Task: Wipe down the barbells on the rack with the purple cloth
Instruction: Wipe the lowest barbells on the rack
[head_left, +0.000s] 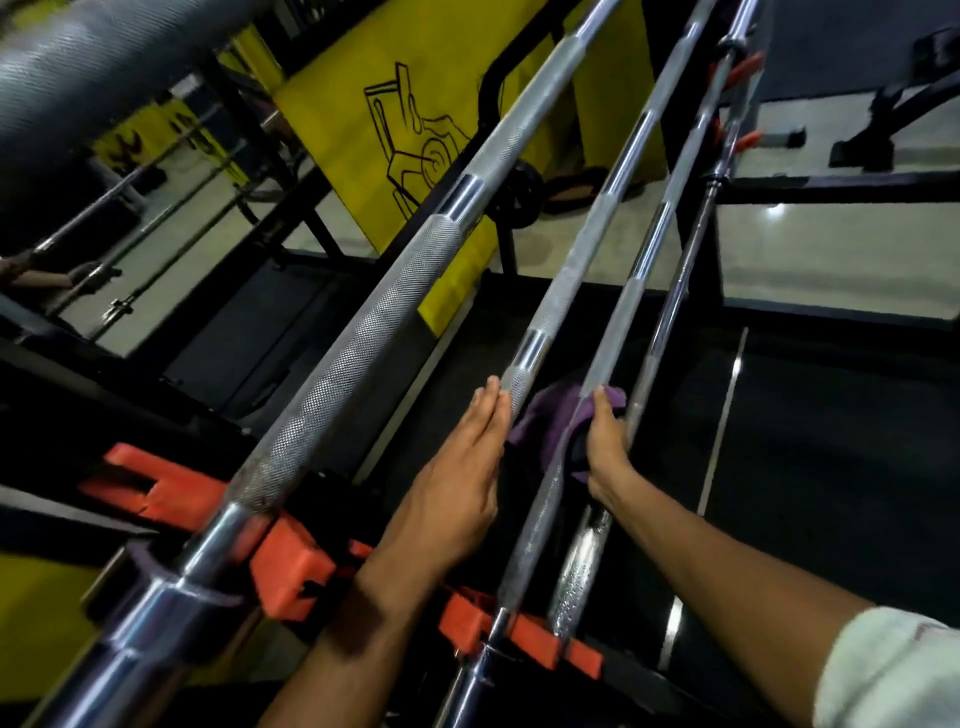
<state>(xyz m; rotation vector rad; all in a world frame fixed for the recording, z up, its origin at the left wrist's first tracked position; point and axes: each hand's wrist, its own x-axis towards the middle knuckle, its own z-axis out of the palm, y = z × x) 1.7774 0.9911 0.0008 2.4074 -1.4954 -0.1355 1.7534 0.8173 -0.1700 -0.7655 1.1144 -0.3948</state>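
Knurled, glossy metal barbells (353, 358), soft purple cloth (556, 410), matt orange plastic rack cradles (291, 566).

Cloth (558, 415) between two barbells (540, 312)

Purple cloth (558, 415) bunched around a slanted knurled steel barbell (618, 322) among parallel racked bars.
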